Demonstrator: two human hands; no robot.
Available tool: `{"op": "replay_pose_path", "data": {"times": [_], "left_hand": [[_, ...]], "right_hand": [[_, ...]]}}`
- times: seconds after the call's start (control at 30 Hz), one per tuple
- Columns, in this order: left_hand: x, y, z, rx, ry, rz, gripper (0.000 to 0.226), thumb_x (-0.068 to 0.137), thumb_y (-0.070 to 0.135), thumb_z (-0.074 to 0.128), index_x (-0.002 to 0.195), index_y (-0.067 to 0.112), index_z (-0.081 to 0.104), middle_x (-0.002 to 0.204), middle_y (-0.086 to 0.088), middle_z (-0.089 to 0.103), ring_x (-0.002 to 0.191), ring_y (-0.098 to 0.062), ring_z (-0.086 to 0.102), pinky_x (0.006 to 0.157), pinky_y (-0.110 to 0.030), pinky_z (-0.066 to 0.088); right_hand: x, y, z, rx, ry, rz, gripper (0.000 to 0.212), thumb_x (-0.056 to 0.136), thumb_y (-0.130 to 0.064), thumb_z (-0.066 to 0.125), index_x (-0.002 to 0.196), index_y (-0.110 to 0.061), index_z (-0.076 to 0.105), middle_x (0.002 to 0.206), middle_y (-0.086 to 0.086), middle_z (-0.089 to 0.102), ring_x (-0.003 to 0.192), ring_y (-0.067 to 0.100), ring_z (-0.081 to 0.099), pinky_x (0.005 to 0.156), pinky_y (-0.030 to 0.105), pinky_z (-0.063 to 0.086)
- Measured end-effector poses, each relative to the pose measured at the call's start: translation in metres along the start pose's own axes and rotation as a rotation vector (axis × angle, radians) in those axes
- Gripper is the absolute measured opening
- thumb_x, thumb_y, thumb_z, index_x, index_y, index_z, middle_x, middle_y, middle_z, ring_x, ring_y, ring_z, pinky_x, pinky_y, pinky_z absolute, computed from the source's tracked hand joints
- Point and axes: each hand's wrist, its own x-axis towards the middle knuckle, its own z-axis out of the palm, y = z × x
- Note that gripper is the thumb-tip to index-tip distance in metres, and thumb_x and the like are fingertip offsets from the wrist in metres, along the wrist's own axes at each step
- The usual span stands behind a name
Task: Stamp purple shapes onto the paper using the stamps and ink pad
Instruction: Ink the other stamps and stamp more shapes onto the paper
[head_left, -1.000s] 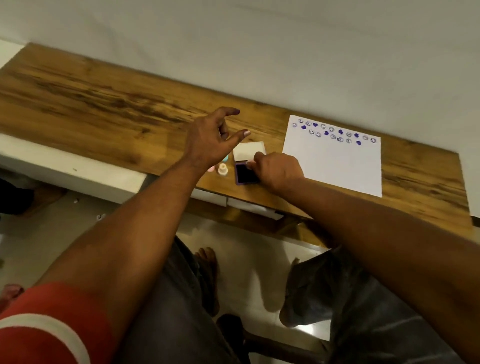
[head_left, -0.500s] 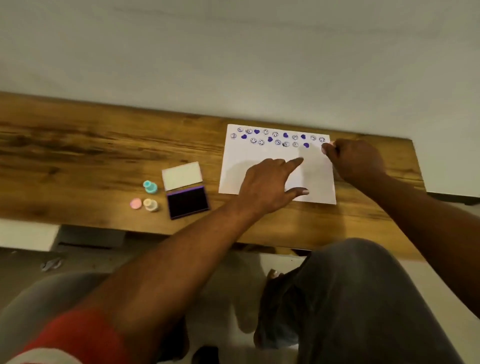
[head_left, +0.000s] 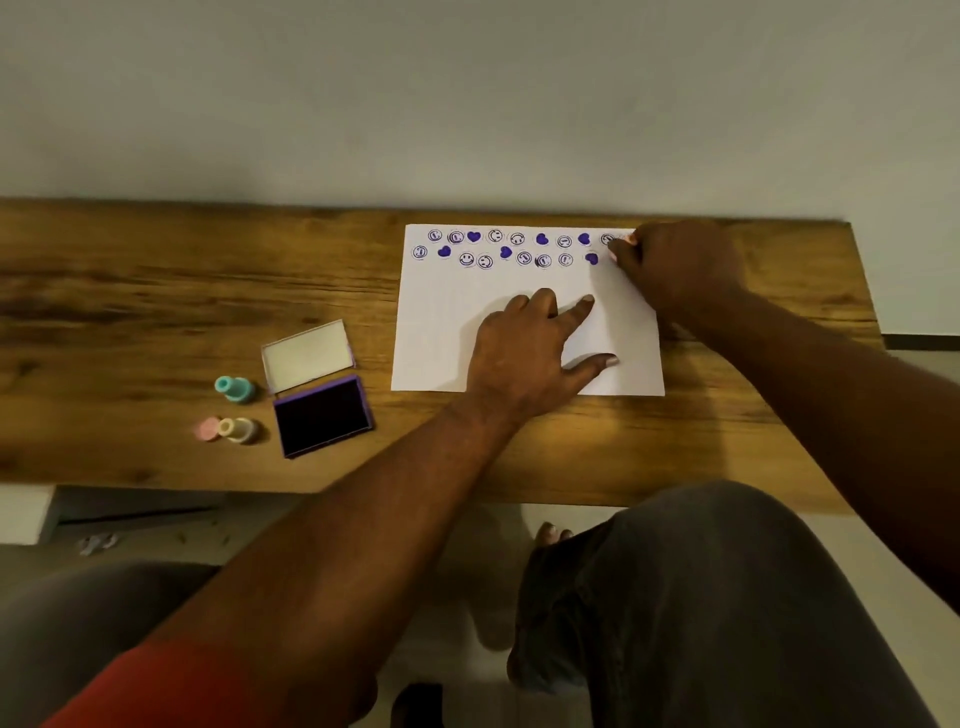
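Observation:
A white sheet of paper (head_left: 452, 322) lies on the wooden table (head_left: 156, 291), with two rows of purple hearts and smiley faces (head_left: 506, 248) along its far edge. My left hand (head_left: 535, 348) lies flat on the sheet, fingers spread. At the sheet's far right corner, my right hand (head_left: 675, 270) is closed around a small pinkish stamp (head_left: 626, 241) and presses it down; only the stamp's tip shows. The open purple ink pad (head_left: 322, 415) sits left of the paper, its white lid (head_left: 309, 353) hinged back.
Left of the ink pad stand a teal stamp (head_left: 234, 388), a cream stamp (head_left: 236, 429) and a pink stamp (head_left: 208, 429). A pale wall runs behind the table. My knees and bare feet are below the table's near edge.
My right hand left the ink pad and went to the paper's far right corner with a stamp. My left hand came down flat on the paper. The view swung to the right.

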Motion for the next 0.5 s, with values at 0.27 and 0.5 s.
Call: {"op": "replay_pose_path", "data": {"times": [0.27, 0.5], "left_hand": [[0.001, 0.003, -0.005, 0.013, -0.078, -0.029, 0.082, 0.091, 0.084, 0.045, 0.155, 0.033, 0.052, 0.111, 0.002, 0.062, 0.1, -0.016, 0.057, 0.073, -0.027, 0.039], [0.001, 0.0, 0.001, 0.011, -0.043, -0.006, 0.08, 0.09, 0.084, 0.046, 0.151, 0.032, 0.057, 0.102, 0.001, 0.061, 0.092, -0.018, 0.058, 0.067, -0.031, 0.048]], "right_hand": [[0.013, 0.0, -0.061, 0.053, 0.351, -0.06, 0.056, 0.105, -0.054, 0.039, 0.098, -0.009, 0.07, 0.073, 0.023, 0.066, 0.067, 0.044, 0.064, 0.059, 0.035, 0.032], [-0.015, -0.028, -0.008, -0.069, -0.032, -0.006, 0.051, 0.111, -0.046, 0.027, 0.125, -0.01, 0.059, 0.104, 0.018, 0.071, 0.091, 0.037, 0.069, 0.066, 0.035, 0.042]]}}
